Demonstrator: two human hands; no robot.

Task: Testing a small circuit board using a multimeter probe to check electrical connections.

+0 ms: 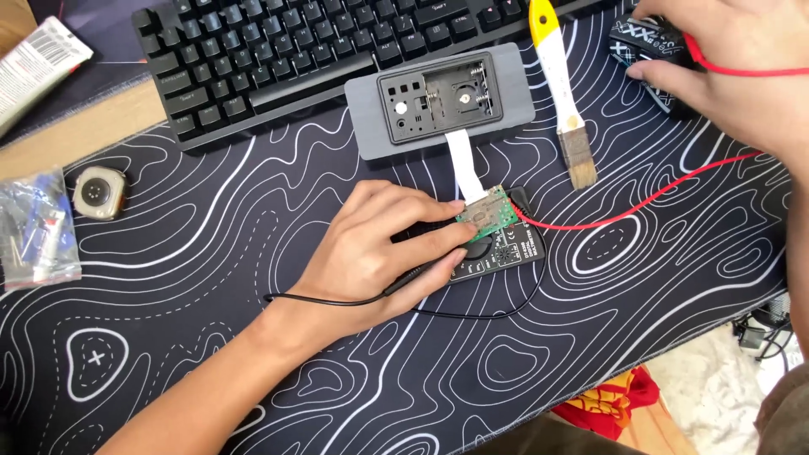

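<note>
The left hand (371,253) lay curled over a flat black multimeter (497,253) near the middle of the desk mat (211,278), a soft dark sheet covered in white contour lines. Its fingers pinched a slim black probe (413,278) against the meter, and the fingertips touched a small green circuit board (487,212) resting on the meter's 12 o'clock edge. A white ribbon cable (463,164) ran from that board toward 12 o'clock into a grey rectangular case (438,97) with an open, dark inner tray. At 2 o'clock the right hand (733,76) cupped a black patterned mouse (649,50), fingers bent over it, with a thin red lead (640,215) hooked at the thumb. A yellow-handled brush (560,84) lay between case and mouse.
</note>
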